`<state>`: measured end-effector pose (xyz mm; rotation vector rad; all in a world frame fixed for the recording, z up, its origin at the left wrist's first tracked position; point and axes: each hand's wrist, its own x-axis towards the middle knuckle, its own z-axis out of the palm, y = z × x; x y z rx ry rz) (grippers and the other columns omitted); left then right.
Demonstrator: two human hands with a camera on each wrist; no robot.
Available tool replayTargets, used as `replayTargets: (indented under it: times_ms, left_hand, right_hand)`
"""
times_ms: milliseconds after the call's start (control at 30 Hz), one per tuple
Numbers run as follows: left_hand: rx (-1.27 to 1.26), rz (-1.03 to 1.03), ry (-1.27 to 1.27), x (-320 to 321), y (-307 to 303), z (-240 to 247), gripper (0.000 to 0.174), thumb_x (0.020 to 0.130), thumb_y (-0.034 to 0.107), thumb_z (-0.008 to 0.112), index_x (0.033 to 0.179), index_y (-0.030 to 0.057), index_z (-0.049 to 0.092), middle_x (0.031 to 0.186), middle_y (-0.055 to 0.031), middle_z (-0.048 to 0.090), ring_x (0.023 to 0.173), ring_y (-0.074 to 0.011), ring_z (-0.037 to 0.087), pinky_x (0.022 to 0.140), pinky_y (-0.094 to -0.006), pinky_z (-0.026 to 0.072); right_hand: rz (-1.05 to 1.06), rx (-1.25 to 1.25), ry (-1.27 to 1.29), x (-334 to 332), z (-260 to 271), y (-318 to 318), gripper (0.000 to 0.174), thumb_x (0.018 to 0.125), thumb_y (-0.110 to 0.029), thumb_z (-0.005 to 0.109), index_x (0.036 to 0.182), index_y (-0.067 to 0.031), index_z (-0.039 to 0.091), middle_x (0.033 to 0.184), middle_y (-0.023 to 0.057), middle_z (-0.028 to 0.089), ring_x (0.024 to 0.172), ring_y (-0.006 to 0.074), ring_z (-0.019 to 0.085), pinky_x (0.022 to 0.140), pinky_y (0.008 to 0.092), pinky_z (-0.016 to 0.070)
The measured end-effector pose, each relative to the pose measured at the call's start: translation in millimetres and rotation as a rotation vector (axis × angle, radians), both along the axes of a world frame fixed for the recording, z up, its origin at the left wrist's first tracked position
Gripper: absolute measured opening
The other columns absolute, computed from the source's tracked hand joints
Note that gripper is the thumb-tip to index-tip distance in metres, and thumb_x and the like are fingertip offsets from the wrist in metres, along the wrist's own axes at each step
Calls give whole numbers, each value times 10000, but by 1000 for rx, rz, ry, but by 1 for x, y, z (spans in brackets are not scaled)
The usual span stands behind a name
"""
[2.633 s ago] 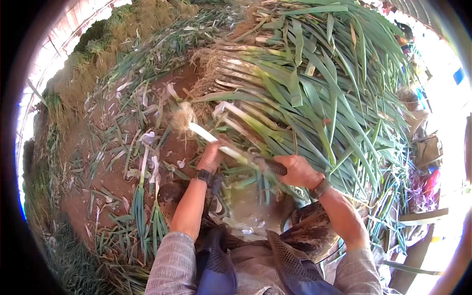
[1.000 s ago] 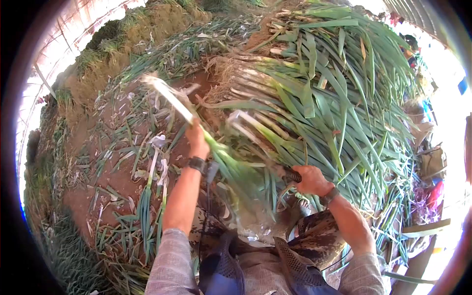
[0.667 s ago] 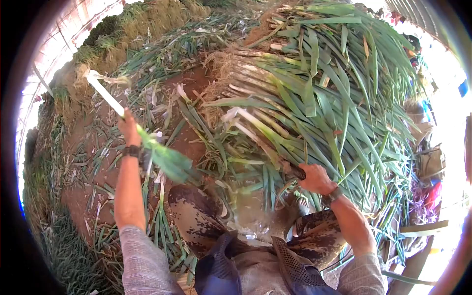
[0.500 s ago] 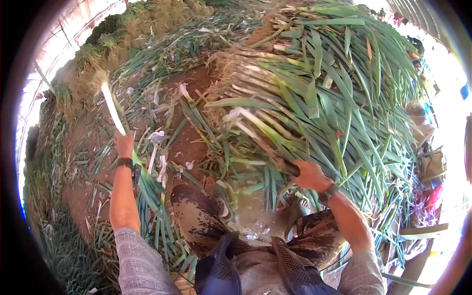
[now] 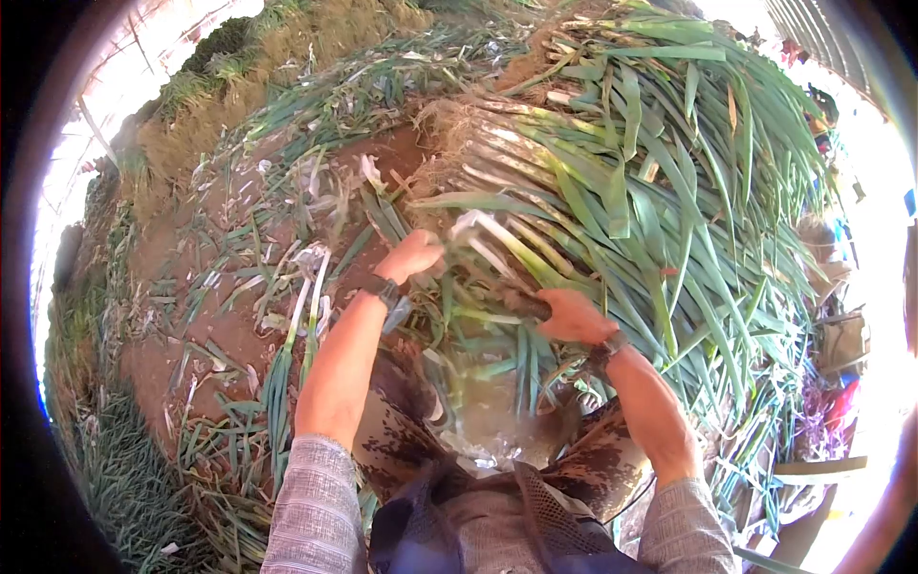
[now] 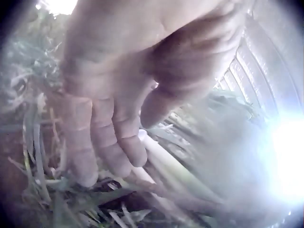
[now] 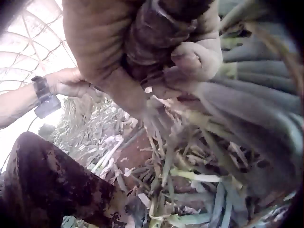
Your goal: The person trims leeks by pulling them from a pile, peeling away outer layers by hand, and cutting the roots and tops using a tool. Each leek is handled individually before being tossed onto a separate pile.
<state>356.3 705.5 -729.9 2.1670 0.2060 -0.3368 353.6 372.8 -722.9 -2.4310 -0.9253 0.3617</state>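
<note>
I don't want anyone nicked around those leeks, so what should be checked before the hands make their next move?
1. Left hand free: ok, fingers loosely extended, holding nothing.
2. Right hand has a firm grip: ok, it seems; fingers curl round the dark handle.
3. Nearest pale stalk within the left hand's reach: ok, probably; it lies close by.
4. Left hand touching that stalk: cannot tell.
5. Tool's far end safely away from the fingers: cannot tell, too blurred.
6. Ground free of loose trimmings: not ok, they're scattered between the knees.
</note>
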Motion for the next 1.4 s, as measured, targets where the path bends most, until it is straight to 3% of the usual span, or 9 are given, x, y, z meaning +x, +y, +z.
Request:
replayTargets:
  times_ms: [67, 100, 200, 333, 400, 767, 1033, 1233, 1400]
  left_hand:
    - [-72, 50, -195, 8, -18, -25, 238, 912, 151, 596, 1053, -40, 619, 906, -135, 688, 760, -208, 677, 684, -333, 517]
    - [-62, 85, -95, 32, -15, -81, 280, 922, 159, 589, 1109, -45, 624, 938, -144, 689, 798, -217, 679, 742, -354, 517]
    - [-411, 255, 54, 19, -60, -110, 313, 954, 179, 583, 1162, -53, 611, 1024, -154, 686, 889, -224, 674, 769, -362, 523]
    - [-507, 362, -29, 0, -110, -120, 301, 967, 176, 563, 1172, -43, 591, 1055, -153, 682, 923, -251, 683, 768, -377, 557]
    - [-944, 479, 6, -7, -127, -111, 260, 947, 147, 532, 1091, -55, 612, 1000, -153, 684, 862, -269, 685, 733, -414, 585]
    - [-1286, 436, -21, 6, -162, -161, 214, 980, 156, 513, 1113, 3, 580, 961, -129, 657, 890, -286, 678, 768, -466, 592]
    - [-1441, 469, -158, 7, -140, -140, 262, 992, 278, 560, 1146, 69, 597, 974, -63, 665, 910, -232, 667, 737, -438, 560]
    - [-1351, 572, -47, -5, -145, -139, 296, 951, 328, 628, 1074, 59, 639, 946, -68, 689, 808, -193, 676, 722, -358, 563]
    - [-1133, 607, -88, -4, -142, -136, 335, 951, 306, 636, 1142, 30, 625, 970, -73, 675, 814, -186, 680, 687, -366, 581]
  right_hand:
    - [-70, -92, -24, -4, 4, -24, 356, 718, -199, 668, 1031, -30, 666, 986, 240, 679, 970, 423, 632, 867, 476, 501]
    - [-134, -175, -53, -6, 6, -38, 313, 730, -188, 647, 1003, -38, 662, 981, 242, 673, 963, 426, 631, 866, 485, 498]
    - [-190, -291, 91, -28, 28, -82, 280, 734, -183, 639, 968, -30, 668, 907, 240, 673, 916, 432, 637, 838, 485, 499]
    - [-276, -324, 35, -61, 30, -116, 251, 741, -179, 629, 931, -21, 669, 861, 235, 671, 874, 434, 642, 801, 491, 501]
    - [-272, -230, 65, -68, 32, -126, 274, 720, -202, 691, 941, -40, 672, 825, 224, 670, 828, 421, 649, 771, 489, 508]
    - [-265, -272, 96, -69, 16, -125, 342, 737, -226, 705, 1025, -42, 682, 851, 236, 676, 864, 412, 656, 789, 486, 510]
    - [-261, -108, 110, -62, 21, -130, 405, 736, -237, 721, 1082, -30, 683, 849, 219, 685, 851, 400, 664, 789, 458, 525]
    - [-184, -331, 176, -65, 16, -117, 516, 747, -231, 727, 1215, -37, 624, 965, 229, 690, 958, 397, 652, 864, 458, 518]
    - [-207, -202, 133, -60, 21, -112, 416, 756, -217, 692, 1133, -44, 653, 934, 229, 685, 917, 405, 652, 828, 465, 515]
